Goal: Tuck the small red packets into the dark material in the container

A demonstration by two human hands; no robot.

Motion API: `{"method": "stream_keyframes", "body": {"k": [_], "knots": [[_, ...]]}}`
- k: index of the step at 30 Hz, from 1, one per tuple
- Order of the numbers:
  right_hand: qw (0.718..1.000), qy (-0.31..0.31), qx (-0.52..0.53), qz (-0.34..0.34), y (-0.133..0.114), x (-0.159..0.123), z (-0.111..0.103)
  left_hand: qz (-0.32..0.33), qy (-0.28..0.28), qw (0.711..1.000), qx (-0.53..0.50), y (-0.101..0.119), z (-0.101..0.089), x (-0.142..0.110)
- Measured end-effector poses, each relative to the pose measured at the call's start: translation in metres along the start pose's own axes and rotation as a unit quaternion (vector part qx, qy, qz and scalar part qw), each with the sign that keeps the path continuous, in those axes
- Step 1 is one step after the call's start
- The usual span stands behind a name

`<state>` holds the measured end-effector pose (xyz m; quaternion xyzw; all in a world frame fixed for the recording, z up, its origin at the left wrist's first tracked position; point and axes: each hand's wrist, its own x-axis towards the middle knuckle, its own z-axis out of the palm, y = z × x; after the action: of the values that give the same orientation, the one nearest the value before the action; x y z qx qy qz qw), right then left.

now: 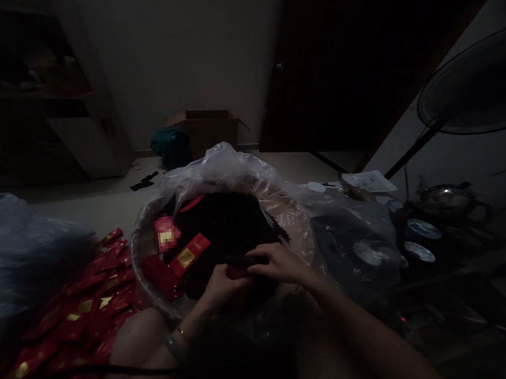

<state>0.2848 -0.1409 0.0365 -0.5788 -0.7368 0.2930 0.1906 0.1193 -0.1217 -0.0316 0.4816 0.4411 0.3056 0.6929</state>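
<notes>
Both hands meet low over a round tub (pixel 308 232) lined with clear plastic, in very dim light. My left hand (pixel 225 284) is closed, its thumb and fingers pinching the near side of something small and dark reddish. My right hand (pixel 281 262) is curled round a slim black thing (pixel 255 260) whose kind is too dark to tell. Beneath them lies a mass of black material (pixel 224 222). On its left rest a red packet (pixel 190 254) with a gold square, a partly blurred red packet (pixel 167 233) and darker red ones.
Many red-and-gold packets (pixel 76 310) are heaped to the left, beside a big plastic bag (pixel 16 256). A cardboard box (pixel 210 127) and a teal bag (pixel 171 147) stand by the wall. Rightward are a plastic bag (pixel 352 233), a glass teapot (pixel 448 196) and a fan (pixel 477 87).
</notes>
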Motion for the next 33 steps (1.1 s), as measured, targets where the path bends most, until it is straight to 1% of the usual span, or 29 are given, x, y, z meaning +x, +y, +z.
{"method": "stream_keyframes", "body": {"k": [3, 7, 11, 17, 21, 27, 33], "knots": [[1.000, 0.024, 0.003, 0.012, 0.001, -0.001, 0.004, 0.012, -0.008, 1.000, 0.002, 0.003, 0.000, -0.001], [0.999, 0.035, 0.012, 0.007, 0.001, -0.004, 0.006, 0.015, -0.016, 1.000, -0.007, 0.006, 0.000, 0.000], [0.999, 0.032, 0.003, 0.000, 0.004, -0.004, 0.005, 0.017, -0.005, 1.000, 0.003, 0.006, 0.000, 0.000], [0.999, 0.035, 0.013, -0.011, 0.015, -0.004, 0.004, 0.006, 0.009, 1.000, 0.007, 0.003, 0.000, -0.001], [0.999, 0.033, 0.011, -0.011, 0.014, -0.004, 0.006, 0.013, 0.010, 1.000, 0.022, 0.002, -0.001, 0.002], [0.998, 0.036, 0.008, -0.042, 0.014, -0.002, 0.006, 0.018, 0.011, 0.999, 0.033, 0.001, -0.003, 0.003], [0.998, 0.044, 0.023, -0.035, 0.016, -0.002, 0.008, 0.019, 0.009, 0.998, 0.058, -0.001, -0.003, 0.004]]}}
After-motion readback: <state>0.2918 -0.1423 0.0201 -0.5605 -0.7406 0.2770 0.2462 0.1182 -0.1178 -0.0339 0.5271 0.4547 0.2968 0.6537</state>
